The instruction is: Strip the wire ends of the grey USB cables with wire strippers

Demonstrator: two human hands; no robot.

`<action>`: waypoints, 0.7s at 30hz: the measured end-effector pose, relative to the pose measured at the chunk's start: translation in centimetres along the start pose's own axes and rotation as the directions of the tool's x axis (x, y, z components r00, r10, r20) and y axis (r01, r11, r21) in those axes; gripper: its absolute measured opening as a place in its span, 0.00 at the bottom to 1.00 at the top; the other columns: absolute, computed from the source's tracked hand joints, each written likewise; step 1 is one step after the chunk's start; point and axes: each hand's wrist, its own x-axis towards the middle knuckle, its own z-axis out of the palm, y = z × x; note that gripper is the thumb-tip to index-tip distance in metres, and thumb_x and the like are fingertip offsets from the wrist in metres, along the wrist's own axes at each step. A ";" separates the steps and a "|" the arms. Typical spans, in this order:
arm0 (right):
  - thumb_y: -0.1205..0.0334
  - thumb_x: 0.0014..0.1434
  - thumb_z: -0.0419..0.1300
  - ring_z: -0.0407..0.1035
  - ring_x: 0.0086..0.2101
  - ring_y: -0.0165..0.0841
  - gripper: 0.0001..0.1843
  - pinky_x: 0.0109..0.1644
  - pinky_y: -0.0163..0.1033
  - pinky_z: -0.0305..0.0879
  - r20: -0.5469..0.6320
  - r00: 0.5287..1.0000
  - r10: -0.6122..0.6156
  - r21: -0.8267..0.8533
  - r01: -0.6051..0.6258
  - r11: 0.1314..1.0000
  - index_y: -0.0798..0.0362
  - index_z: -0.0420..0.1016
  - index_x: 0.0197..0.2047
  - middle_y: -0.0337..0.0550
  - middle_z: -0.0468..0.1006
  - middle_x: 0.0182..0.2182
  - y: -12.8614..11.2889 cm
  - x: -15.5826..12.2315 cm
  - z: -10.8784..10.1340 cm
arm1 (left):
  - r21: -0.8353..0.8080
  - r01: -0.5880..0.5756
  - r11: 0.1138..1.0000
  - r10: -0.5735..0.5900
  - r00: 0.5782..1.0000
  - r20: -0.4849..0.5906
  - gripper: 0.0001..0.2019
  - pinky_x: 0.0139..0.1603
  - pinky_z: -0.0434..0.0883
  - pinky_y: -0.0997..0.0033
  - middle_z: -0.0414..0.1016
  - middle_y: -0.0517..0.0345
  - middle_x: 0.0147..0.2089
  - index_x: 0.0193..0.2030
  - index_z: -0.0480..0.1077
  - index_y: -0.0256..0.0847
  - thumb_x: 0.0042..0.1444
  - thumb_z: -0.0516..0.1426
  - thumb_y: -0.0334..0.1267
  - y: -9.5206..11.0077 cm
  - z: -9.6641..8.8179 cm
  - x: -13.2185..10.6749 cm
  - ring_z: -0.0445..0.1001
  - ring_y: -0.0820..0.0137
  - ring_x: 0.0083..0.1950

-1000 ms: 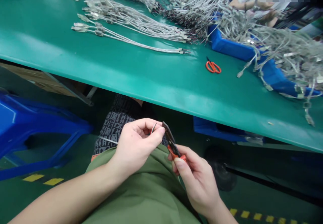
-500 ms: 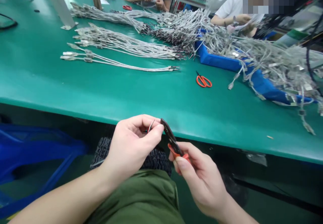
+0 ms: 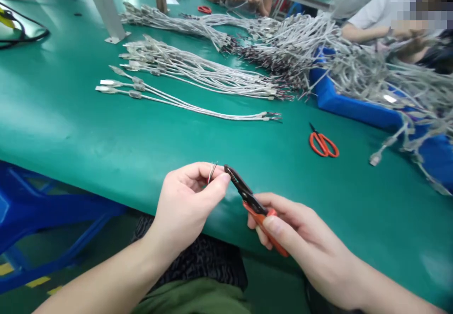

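My left hand (image 3: 189, 203) is closed in a pinch over the table's front edge. Thin wires (image 3: 211, 172), dark, pale and reddish, stick up between its thumb and fingers; the rest of them is hidden in the palm. Wire strippers (image 3: 243, 190) with black notched jaws and orange handles are in my right hand (image 3: 300, 238), which is wrapped round the grips. The tip of the jaws meets my left thumb and fingertip; whether a wire lies between the jaws I cannot tell.
Beyond my hands, a few white USB cables (image 3: 184, 105) lie before a larger cable bundle (image 3: 201, 71) on the green table (image 3: 116, 139). Orange-handled scissors (image 3: 322, 143) lie to the right, near a blue bin (image 3: 357, 105) heaped with cables. Co-workers sit opposite. A blue stool (image 3: 53, 210) stands at lower left.
My view has shifted, so the table's contents appear farther right and lower. My right hand has drawn slightly right, showing more of the strippers' handles. The left hand keeps its pinch on the wires.
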 end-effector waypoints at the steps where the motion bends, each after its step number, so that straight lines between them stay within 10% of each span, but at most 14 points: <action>1: 0.46 0.66 0.49 0.59 0.25 0.28 0.19 0.27 0.33 0.56 0.027 0.999 0.017 -0.004 -0.017 1.000 0.53 0.69 0.42 0.37 0.68 0.25 -0.2 0.4 -0.4 | -0.018 0.005 1.000 -0.005 1.000 -0.013 0.09 0.22 0.58 0.84 0.65 0.68 0.21 0.23 0.71 0.37 0.53 0.62 0.32 0.0 0.0 0.1 0.56 0.84 0.21; 21: 0.51 0.66 0.50 0.65 0.24 0.29 0.16 0.28 0.34 0.62 0.024 0.992 -0.123 -0.348 0.123 0.929 0.52 0.71 0.47 0.36 0.72 0.24 0.7 2.2 -2.0 | 0.008 -0.006 1.000 0.007 0.990 -0.140 0.08 0.29 0.63 0.81 0.73 0.61 0.26 0.24 0.70 0.39 0.52 0.62 0.33 -0.6 0.1 0.0 0.70 0.75 0.33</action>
